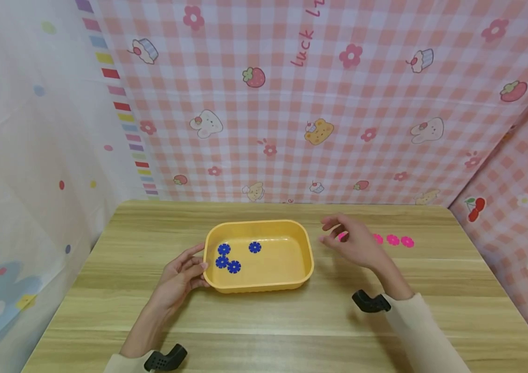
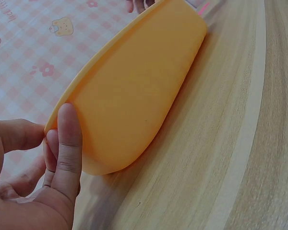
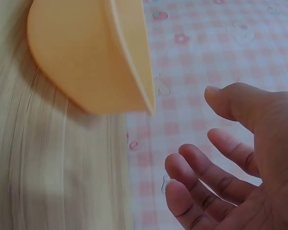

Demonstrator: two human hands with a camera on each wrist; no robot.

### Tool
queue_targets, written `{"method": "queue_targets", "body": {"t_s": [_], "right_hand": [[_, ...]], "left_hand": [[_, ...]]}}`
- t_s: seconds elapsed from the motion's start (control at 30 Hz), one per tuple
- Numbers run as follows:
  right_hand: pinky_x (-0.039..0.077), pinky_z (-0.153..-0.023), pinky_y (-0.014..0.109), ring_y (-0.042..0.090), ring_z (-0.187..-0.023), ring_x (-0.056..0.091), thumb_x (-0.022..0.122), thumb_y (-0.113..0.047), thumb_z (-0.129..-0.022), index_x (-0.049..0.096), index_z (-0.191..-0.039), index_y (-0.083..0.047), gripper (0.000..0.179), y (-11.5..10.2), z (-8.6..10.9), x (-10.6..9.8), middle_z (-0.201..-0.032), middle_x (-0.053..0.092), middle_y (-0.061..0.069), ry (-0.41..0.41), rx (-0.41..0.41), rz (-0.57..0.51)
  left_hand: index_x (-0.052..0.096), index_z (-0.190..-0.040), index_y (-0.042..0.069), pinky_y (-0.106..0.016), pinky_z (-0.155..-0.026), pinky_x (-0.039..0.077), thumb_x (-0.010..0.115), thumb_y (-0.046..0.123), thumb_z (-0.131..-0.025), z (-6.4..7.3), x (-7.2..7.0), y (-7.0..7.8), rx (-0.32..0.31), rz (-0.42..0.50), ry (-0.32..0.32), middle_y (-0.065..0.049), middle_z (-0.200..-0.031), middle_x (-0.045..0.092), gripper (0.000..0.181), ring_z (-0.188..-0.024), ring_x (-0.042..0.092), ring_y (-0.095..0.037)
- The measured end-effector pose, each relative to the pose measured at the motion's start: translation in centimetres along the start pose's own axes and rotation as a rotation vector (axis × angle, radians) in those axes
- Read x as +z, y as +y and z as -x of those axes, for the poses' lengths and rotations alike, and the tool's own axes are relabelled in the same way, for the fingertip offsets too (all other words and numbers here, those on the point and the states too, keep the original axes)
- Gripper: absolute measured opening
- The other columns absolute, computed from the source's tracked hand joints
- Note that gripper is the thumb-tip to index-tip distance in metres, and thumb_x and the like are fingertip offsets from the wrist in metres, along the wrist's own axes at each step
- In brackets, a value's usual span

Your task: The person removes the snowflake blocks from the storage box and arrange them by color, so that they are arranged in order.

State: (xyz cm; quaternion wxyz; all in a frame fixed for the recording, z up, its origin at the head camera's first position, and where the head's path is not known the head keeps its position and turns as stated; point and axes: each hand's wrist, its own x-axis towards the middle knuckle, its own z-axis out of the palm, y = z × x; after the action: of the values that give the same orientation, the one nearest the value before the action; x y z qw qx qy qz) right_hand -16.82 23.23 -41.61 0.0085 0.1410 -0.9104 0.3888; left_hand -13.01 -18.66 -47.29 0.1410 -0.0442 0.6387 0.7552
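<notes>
Left hand gripping the left end of a yellow rectangular tray, set centrally toward the counter's far edge; within, four blue notched discs. Right hand, fingers apart, near pink notched discs toward the far right corner.

One tray, four blue discs and four pink discs show.

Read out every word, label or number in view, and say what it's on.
"luck": pink lettering on the checked cloth; the word after it is cut off in the head view.
Lettering at the table's back edge: too small and cut off to read.
Yellow tray, blue pieces, pink pieces: none that I can make out.
</notes>
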Motion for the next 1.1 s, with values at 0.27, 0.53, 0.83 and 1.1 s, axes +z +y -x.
{"method": "queue_targets", "body": {"t_s": [0.27, 0.53, 0.83, 1.1], "right_hand": [[0.058, -0.077, 0.033, 0.017, -0.094, 0.068, 0.076, -0.027, -0.094, 0.064, -0.129, -0.012, 0.04, -2.2, -1.2, 1.5, -0.116, 0.07, 0.011, -0.054, -0.078, -0.002], [0.056, -0.077, 0.028, 0.016, -0.096, 0.065, 0.077, -0.031, -0.092, 0.064, -0.128, -0.017, 0.04, -4.0, -2.4, 3.5, -0.12, 0.067, 0.007, -0.137, -0.099, -0.041], [0.057, -0.081, 0.028, 0.017, -0.098, 0.065, 0.077, -0.029, -0.093, 0.063, -0.129, -0.013, 0.042, -5.1, -3.7, 6.5, -0.13, 0.066, 0.013, -0.241, -0.106, -0.061], [0.058, -0.085, 0.031, 0.018, -0.094, 0.066, 0.078, -0.025, -0.091, 0.063, -0.13, -0.007, 0.045, -5.5, -4.7, 9.0, -0.131, 0.065, 0.015, -0.315, -0.061, -0.102]], "left_hand": [[0.043, -0.155, 0.011, -0.03, -0.075, 0.065, 0.061, 0.001, -0.099, -0.1, 0.0, -0.1, -0.01, -0.009, -0.002, -0.009, -0.113, 0.06, 0.059, -0.081, 0.066, -0.015], [0.043, -0.154, 0.011, -0.03, -0.075, 0.065, 0.06, 0.0, -0.099, -0.2, 0.0, -0.1, -0.011, -0.017, 0.007, -0.011, -0.114, 0.06, 0.059, -0.082, 0.067, -0.017], [0.043, -0.154, 0.011, -0.031, -0.075, 0.065, 0.06, -0.001, -0.099, -0.2, -0.1, 0.0, -0.013, -0.017, 0.01, -0.011, -0.114, 0.059, 0.059, -0.082, 0.067, -0.017], [0.042, -0.155, 0.009, -0.03, -0.076, 0.065, 0.061, 0.0, -0.099, -0.1, 0.0, 0.1, -0.009, -0.025, 0.006, -0.01, -0.114, 0.059, 0.059, -0.083, 0.067, -0.018]]}}
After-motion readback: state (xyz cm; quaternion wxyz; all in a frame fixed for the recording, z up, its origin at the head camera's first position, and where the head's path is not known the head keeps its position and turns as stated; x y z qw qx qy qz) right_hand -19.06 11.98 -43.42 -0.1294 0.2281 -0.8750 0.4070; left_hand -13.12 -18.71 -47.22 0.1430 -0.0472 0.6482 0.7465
